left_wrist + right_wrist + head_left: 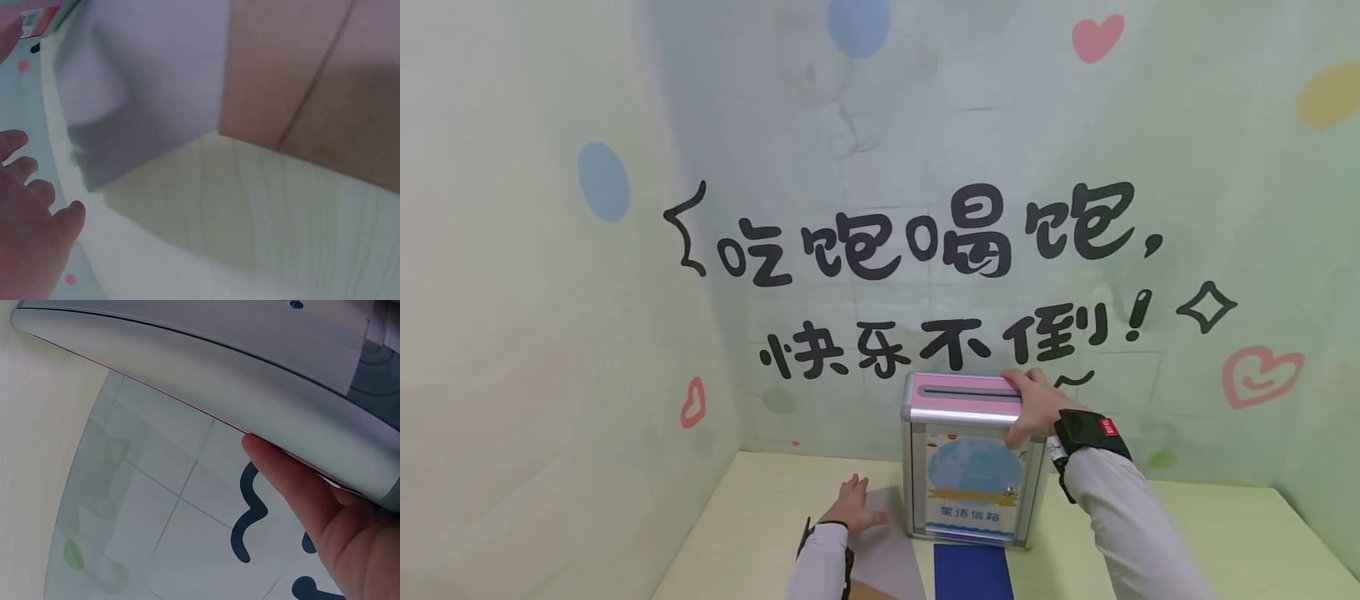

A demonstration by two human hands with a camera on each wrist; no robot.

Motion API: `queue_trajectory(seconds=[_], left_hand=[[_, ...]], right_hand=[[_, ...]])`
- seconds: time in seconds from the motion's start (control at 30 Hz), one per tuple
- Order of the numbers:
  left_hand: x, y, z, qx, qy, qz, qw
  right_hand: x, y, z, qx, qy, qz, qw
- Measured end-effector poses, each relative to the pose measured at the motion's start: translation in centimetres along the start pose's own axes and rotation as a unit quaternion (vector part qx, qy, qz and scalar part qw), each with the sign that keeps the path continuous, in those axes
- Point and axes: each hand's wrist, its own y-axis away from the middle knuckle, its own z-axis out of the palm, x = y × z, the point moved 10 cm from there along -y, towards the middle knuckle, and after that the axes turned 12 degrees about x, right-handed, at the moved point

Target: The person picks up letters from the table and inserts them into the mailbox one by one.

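Observation:
A metal-framed letter box [973, 467], with a pink slotted top and a printed front panel, stands upright against the back wall. My right hand [1037, 404] grips its top right end, fingers behind and thumb at the front. The right wrist view shows a finger of that hand [350, 537] along the box's silvery edge [187, 369]. To the left of the box, my left hand [850, 507] holds nothing, its fingers apart, beside a pale lilac sheet [887, 550]. In the left wrist view this hand [31, 231] appears at the left edge.
A brown paper piece [300, 81] with a crease line adjoins the lilac sheet on the pale table [752, 533]. Something flat and blue [973, 571] lies in front of the box. Walls with printed characters [977, 233] rise behind and at the left.

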Motion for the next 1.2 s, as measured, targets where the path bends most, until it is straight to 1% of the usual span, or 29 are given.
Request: queue_trajectory(seconds=[0.17,0.27,0.4,0.53,0.6,0.73,0.83,1.0,1.1,1.2], left_hand=[[-1.4,0.2,0.7,0.011,-0.031,-0.018,0.9993],[-2.2,0.2,0.9,0.022,-0.065,-0.031,0.9972],[-3.0,0.6,1.2,0.021,-0.107,-0.046,0.9930],[-3.7,1.1,1.5,0.017,-0.118,-0.056,0.9913],[-3.9,1.3,1.6,0.020,-0.126,-0.055,0.9902],[-3.5,1.7,1.3,0.028,-0.133,-0.049,0.9895],[-2.7,1.9,0.8,0.032,-0.130,-0.043,0.9901],[-2.1,2.1,0.3,0.025,-0.148,-0.043,0.9877],[-1.9,2.2,0.1,0.026,-0.172,-0.047,0.9836],[-1.6,2.0,-0.3,0.041,-0.213,-0.048,0.9751]], right_hand=[[-0.1,0.1,0.1,-0.002,0.001,-0.002,1.000],[-0.3,0.1,0.1,0.001,0.006,-0.009,1.000],[-0.5,0.1,0.1,0.001,0.003,-0.019,1.000],[-0.4,0.1,0.4,-0.003,-0.001,-0.016,1.000],[-0.2,0.1,0.5,-0.003,-0.001,-0.016,1.000],[-0.1,0.0,0.6,0.000,-0.004,-0.018,1.000],[-0.1,0.0,0.6,0.002,-0.006,-0.017,1.000],[-0.1,0.1,0.5,0.000,-0.005,-0.015,1.000],[-0.1,0.0,0.3,0.000,-0.005,-0.013,1.000],[-0.1,0.0,0.1,0.003,-0.002,-0.013,1.000]])
